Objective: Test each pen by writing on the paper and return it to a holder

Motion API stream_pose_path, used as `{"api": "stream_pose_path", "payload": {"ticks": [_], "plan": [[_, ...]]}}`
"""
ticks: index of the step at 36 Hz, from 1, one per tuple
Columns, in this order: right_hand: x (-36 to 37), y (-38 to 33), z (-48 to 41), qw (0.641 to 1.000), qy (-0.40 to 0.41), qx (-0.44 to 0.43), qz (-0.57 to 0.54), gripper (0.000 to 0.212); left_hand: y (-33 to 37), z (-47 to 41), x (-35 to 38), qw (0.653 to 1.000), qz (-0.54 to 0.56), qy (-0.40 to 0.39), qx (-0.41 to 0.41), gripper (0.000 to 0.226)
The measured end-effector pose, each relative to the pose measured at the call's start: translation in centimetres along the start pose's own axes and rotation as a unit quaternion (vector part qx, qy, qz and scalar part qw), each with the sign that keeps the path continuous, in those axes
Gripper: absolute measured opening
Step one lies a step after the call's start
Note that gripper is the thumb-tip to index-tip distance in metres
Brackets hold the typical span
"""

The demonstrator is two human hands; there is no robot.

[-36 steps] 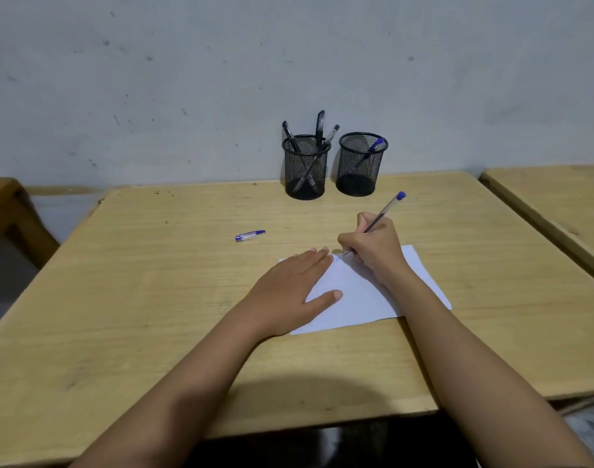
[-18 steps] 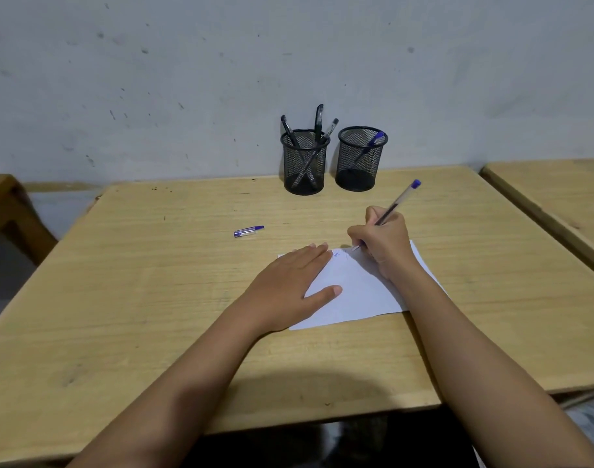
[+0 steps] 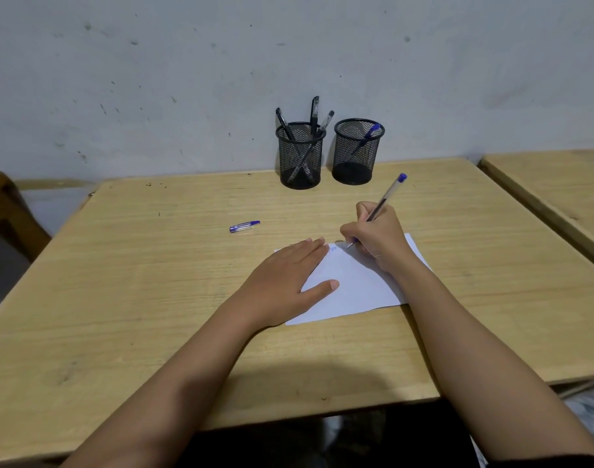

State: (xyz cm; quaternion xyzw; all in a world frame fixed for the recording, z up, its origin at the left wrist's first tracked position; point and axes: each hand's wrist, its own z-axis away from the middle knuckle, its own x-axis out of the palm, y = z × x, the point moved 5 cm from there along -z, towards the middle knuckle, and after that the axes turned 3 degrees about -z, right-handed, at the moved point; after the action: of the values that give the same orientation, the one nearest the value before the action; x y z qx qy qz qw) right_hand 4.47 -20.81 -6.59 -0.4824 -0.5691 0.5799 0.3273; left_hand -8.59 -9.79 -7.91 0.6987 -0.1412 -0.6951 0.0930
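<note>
Your right hand (image 3: 380, 236) is clamped on a clear pen (image 3: 385, 197) with a blue end. The pen's tip is down on the far edge of the paper (image 3: 356, 288), just beside a few small blue marks. Your left hand (image 3: 289, 275) lies flat on the paper's 9 o'clock side, with its fingers straight and together and the thumb spread apart.

The paper sits a little right of the middle of the counter (image 3: 154, 282), a pale yellow wood-grain top with dark specks near its far-left corner. At 10 o'clock from the paper, well apart from it, a short blue-and-clear pen cap (image 3: 244, 227) lies on its side.

At 12 o'clock, two black mesh cups stand near each other against the wall (image 3: 187, 79). The left holder (image 3: 300, 157) carries three dark pens, which lean. The right holder (image 3: 358, 153) carries one blue-capped pen. The wall is grey-white and scuffed with dark flecks.

At 3 o'clock a second counter (image 3: 559, 184) of the same wood stands across a narrow gap. At 9 o'clock part of a darker wooden piece (image 3: 5, 204) shows.
</note>
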Motion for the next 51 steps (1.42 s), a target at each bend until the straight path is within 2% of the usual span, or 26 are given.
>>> {"api": "stream_pose_path", "payload": {"ticks": [2,6,9,20,26,43,47,51], "plan": [[-0.03,0.03,0.03,1.0,0.005,-0.002,-0.006,0.038,0.0,0.01,-0.04,1.0,-0.001,0.001,0.0,0.064],[-0.02,-0.02,-0.01,1.0,0.0,0.002,-0.002,0.028,-0.04,0.0,-0.06,1.0,-0.001,0.002,0.0,0.065],[-0.17,0.09,-0.1,1.0,0.009,0.001,-0.013,0.037,-0.01,0.03,-0.11,1.0,0.0,0.003,0.0,0.065],[-0.35,-0.04,0.04,0.998,0.035,0.006,-0.042,0.045,0.08,0.08,-0.19,1.0,0.004,0.004,0.0,0.064],[-0.29,0.04,0.04,0.999,0.02,0.002,-0.031,0.04,0.0,0.04,-0.12,1.0,0.008,0.01,0.005,0.064],[-0.24,-0.23,0.32,1.0,0.02,0.005,-0.024,0.044,-0.06,0.06,-0.08,1.0,0.011,0.007,0.002,0.064],[-0.09,-0.44,0.43,1.0,0.009,0.0,0.001,0.034,-0.06,-0.02,-0.02,1.0,0.008,0.006,0.002,0.065],[-0.08,-0.75,0.67,1.0,0.02,-0.002,0.003,0.044,-0.03,0.06,-0.07,1.0,0.01,0.008,0.003,0.065]]}}
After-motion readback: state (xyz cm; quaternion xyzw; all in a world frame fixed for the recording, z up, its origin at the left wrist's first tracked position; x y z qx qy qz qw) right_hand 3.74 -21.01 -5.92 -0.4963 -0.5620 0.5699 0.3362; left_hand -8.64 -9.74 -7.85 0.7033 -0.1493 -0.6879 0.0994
